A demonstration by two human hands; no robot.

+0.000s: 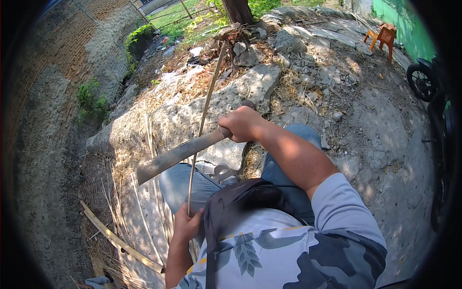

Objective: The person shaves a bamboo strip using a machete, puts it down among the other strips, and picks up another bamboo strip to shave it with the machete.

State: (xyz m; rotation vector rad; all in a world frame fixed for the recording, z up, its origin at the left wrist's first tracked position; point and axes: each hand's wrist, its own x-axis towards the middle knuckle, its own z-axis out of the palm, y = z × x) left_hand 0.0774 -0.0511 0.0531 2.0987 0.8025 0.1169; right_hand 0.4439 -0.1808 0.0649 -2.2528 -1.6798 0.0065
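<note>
My right hand (pixel 243 124) is closed around the handle of a machete (pixel 180 155). Its broad, worn blade points to the left and lies across a long, thin bamboo strip (pixel 206 107); whether the two touch I cannot tell. Low by my lap, my left hand (pixel 186 225) grips the strip's near end between thumb and fingers. From there the strip runs up and away, its far end near the rubble by the tree. More pale bamboo strips (pixel 153 139) lie on the ground to my left.
A split bamboo length (pixel 120 244) lies at lower left, beside a brick wall (pixel 67 48). Ahead are a concrete slab (pixel 255 86), rubble and a tree trunk (pixel 237 10). An orange plastic stool (pixel 383 41) and a motorcycle (pixel 426 82) stand at right. Part of another person (pixel 98 281) shows at bottom left.
</note>
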